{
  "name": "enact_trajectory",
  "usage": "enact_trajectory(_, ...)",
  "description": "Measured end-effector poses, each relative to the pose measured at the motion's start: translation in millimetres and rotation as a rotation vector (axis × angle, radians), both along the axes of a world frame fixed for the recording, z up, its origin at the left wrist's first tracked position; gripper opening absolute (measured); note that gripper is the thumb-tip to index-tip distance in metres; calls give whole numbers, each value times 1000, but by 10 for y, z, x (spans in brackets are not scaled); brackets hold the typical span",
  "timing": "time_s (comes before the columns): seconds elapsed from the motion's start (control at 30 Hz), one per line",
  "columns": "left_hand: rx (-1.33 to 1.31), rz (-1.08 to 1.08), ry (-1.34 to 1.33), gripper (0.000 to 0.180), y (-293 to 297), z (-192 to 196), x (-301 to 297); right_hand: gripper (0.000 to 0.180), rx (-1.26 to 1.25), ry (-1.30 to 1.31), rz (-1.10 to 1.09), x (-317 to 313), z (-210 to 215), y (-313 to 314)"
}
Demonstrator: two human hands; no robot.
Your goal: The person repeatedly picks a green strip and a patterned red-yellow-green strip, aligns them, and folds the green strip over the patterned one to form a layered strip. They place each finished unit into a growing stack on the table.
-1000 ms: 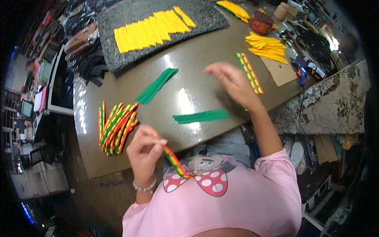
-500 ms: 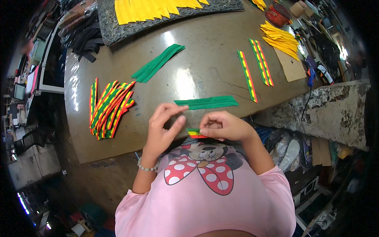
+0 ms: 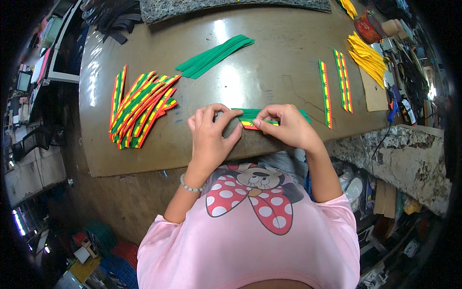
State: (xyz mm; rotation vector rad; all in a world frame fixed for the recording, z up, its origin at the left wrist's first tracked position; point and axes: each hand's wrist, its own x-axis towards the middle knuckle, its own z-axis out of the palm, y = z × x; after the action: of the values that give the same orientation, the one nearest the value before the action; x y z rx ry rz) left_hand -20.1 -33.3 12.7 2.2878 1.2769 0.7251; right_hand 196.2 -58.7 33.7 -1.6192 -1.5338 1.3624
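My left hand (image 3: pixel 210 137) and my right hand (image 3: pixel 285 126) meet at the near edge of the brown table (image 3: pixel 269 82). Between their fingertips they pinch a red, yellow and green striped strip (image 3: pixel 251 124), held just over a small stack of green strips (image 3: pixel 250 114) that the hands partly hide. A fanned pile of finished striped strips (image 3: pixel 139 108) lies to the left of my left hand. A second stack of green strips (image 3: pixel 214 56) lies farther back at the table's middle.
Three striped strips (image 3: pixel 337 86) lie side by side at the right, near a brown card sheet (image 3: pixel 373 94). Yellow strips (image 3: pixel 365 57) and a red pot (image 3: pixel 369 26) sit at the far right. A grey mat (image 3: pixel 231 6) and black pieces (image 3: pixel 108 19) line the back.
My right hand came back from the striped strips at the right. Both hands now meet at the table's near edge, holding one striped strip over the green stack.
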Motion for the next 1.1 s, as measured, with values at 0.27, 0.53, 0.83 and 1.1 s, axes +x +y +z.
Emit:
enact_trajectory(0.27,-79,33,12,30,9,-12,3,19,-57,-22,0,-59,-151,68)
enact_trajectory(0.53,-116,26,1,28,10,14,-8,27,-38,-69,-27,-65,-133,100)
enact_trajectory(0.83,-111,46,-31,23,16,-20,15,20,-9,-86,-1,-60,-137,101)
enact_trajectory(1.1,17,33,63,23,2,-22,34,18,0,-83,38,59,8,31)
